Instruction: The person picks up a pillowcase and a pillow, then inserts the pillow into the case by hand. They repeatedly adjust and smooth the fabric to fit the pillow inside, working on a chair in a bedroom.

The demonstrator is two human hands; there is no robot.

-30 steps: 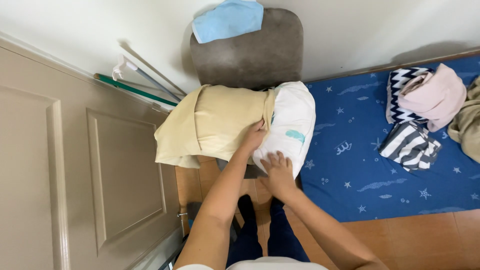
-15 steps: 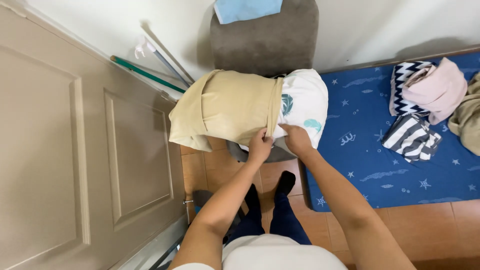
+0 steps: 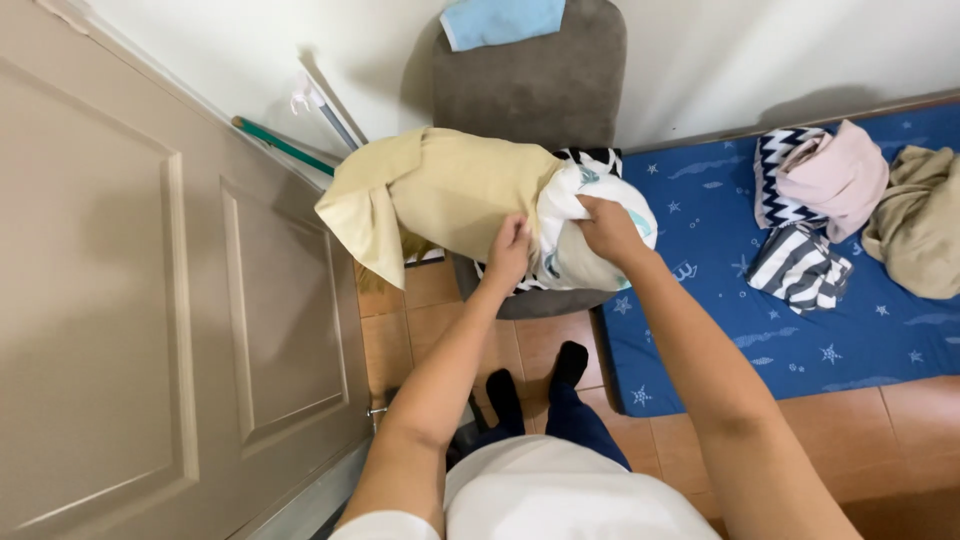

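The pillow [image 3: 590, 235] lies on the grey chair [image 3: 530, 85], its far end inside the tan pillowcase [image 3: 450, 190]. The left hand [image 3: 508, 252] pinches the pillowcase's open edge; the right hand [image 3: 610, 228] grips the white printed end of the pillow. A door [image 3: 150, 300] closes in the left side and a blue mattress [image 3: 760, 300] the right, leaving a narrow strip of tiled floor [image 3: 420, 330]. The pillow hides most of the chair seat. On the mattress lie four bundled cloths [image 3: 830, 180]; one blue cloth [image 3: 500, 20], cut off at the top, tops the chair.
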